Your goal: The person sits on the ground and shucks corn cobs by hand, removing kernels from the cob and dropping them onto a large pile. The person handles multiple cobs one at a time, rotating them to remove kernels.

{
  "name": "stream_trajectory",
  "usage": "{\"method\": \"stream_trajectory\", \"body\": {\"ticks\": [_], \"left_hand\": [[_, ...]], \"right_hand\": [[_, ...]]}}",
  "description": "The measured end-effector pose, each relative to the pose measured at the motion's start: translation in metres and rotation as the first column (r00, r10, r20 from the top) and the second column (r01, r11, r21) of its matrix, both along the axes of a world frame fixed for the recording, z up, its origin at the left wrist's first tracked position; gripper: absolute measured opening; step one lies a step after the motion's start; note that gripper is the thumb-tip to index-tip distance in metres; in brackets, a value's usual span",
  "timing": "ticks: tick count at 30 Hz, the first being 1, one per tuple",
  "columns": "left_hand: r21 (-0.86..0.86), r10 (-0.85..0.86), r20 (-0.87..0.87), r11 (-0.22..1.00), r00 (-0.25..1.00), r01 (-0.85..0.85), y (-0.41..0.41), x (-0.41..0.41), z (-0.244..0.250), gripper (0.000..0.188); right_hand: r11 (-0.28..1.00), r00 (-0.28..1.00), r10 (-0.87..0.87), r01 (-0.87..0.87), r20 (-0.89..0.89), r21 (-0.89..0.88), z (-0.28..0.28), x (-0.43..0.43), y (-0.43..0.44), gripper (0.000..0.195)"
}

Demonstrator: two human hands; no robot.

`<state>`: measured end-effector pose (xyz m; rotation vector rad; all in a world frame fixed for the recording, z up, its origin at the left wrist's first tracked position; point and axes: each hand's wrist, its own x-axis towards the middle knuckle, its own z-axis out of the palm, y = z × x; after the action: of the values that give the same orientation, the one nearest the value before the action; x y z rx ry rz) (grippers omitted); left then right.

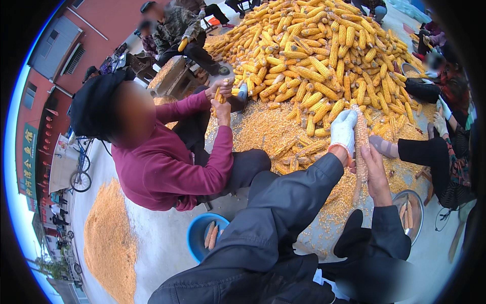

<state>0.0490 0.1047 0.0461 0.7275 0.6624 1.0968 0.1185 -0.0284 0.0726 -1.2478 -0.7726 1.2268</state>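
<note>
My left hand (343, 131), in a white knitted glove with an orange cuff, is closed around the upper part of a corncob (360, 148). The cob is mostly bare of kernels and upright in the view. A second long, pale cob seems to lie against it lower down; my hands partly hide it. My bare right hand (375, 173) grips the cob's lower right side, with the thumb along it. Beyond my hands rises a large heap of yellow ears of corn (315, 57). Loose kernels (262, 123) and partly shelled ears (307, 150) cover the ground before it.
A person in a purple top (171, 163) sits close on my left, holding an ear. A blue basin (193, 241) and a metal basin (417, 220) hold bare cobs. Another person's leg (421, 152) reaches in from the right. A kernel pile (110, 243) lies far left.
</note>
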Motion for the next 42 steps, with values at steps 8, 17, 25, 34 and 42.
{"method": "stream_trajectory", "body": {"ticks": [8,17,25,34,42], "left_hand": [[-0.116,-0.041,0.172,0.991,0.984,0.062,-0.004,-0.016,0.017,0.026],[-0.301,0.064,0.302,0.953,0.951,0.032,0.001,-0.021,0.021,0.04],[-0.147,0.052,0.336,0.989,0.941,-0.002,0.008,-0.029,0.031,0.037],[-0.134,0.007,0.226,0.991,0.974,0.024,0.008,-0.032,0.041,0.034],[-0.141,0.014,0.167,0.99,0.986,0.01,0.016,-0.035,0.031,0.034]], "right_hand": [[0.998,0.994,0.06,-0.063,0.089,0.028,0.003,0.006,0.002,0.049],[0.99,0.968,0.08,-0.106,0.238,0.098,-0.002,0.012,0.003,0.044],[0.993,0.993,-0.039,0.026,0.113,0.111,0.006,0.02,0.003,0.05],[0.984,0.993,-0.055,0.071,-0.1,0.165,0.021,0.027,-0.001,0.046],[0.996,0.98,0.026,-0.01,-0.197,0.084,0.024,0.031,-0.001,0.058]]}}
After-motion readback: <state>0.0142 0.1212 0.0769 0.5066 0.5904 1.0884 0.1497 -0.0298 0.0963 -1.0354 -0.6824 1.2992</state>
